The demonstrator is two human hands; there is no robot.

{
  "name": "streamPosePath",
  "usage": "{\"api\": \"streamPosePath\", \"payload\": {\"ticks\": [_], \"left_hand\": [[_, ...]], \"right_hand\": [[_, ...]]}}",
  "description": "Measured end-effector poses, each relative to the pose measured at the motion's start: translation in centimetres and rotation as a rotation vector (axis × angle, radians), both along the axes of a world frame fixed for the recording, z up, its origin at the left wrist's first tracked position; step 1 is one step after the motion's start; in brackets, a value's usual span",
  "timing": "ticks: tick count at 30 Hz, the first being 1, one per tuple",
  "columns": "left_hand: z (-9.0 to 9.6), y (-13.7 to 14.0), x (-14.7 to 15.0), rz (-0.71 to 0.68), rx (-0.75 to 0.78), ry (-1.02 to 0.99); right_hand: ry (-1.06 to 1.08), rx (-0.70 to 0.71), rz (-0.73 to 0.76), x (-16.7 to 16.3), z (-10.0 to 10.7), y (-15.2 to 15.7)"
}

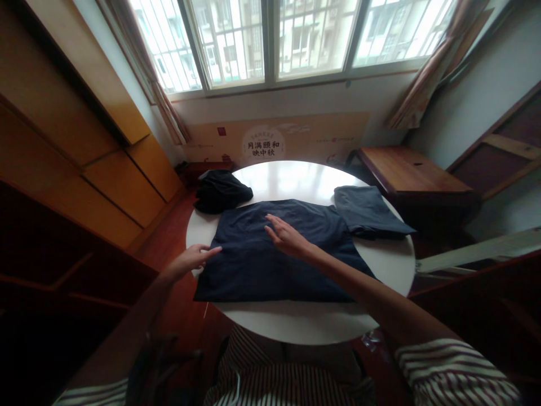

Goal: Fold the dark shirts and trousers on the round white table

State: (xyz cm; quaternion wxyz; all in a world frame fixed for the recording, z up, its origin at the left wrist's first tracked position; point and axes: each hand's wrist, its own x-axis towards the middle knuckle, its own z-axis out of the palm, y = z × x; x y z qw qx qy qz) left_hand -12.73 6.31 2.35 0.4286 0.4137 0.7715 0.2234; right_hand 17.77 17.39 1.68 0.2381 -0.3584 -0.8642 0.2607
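A dark navy garment [279, 276] lies spread nearly flat across a white round table [296, 324]; its exact kind I cannot tell. My left hand [194, 258] is at the garment's left edge, fingers stretched out, holding nothing. Over the upper middle of the cloth is my right hand [287, 235], its fingers extended and apart from the thumb. Whether either hand touches the fabric is unclear. A folded grey-blue garment [369, 210] rests on the table's right side, close to the navy one. At the back left sits a bunched black garment [222, 190].
A wooden side table [422, 172] stands behind on the right. Wooden cabinets [122, 197] line the left side. Beyond the table are a printed banner [304, 132] and a barred window [313, 39]. A white rail [477, 251] is at the right.
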Motion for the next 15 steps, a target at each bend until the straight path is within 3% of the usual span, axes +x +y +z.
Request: {"api": "streamPosePath", "payload": {"ticks": [3,7,13,15], "left_hand": [[0.2,-0.4,1.0,-0.099,0.014,-0.218],[1.3,0.0,2.7,-0.094,0.161,-0.476],[5.6,3.7,8.1,-0.155,0.335,-0.636],[6.9,5.5,11.6,-0.235,0.438,-0.68]], "right_hand": [[0.125,-0.146,0.108,-1.7,0.6,-1.0],[0.255,-0.338,0.126,-2.2,0.5,-0.5],[0.488,-0.978,-0.053,-0.6,1.3,1.5],[0.544,-1.075,-0.08,0.5,2.3,2.3]]}}
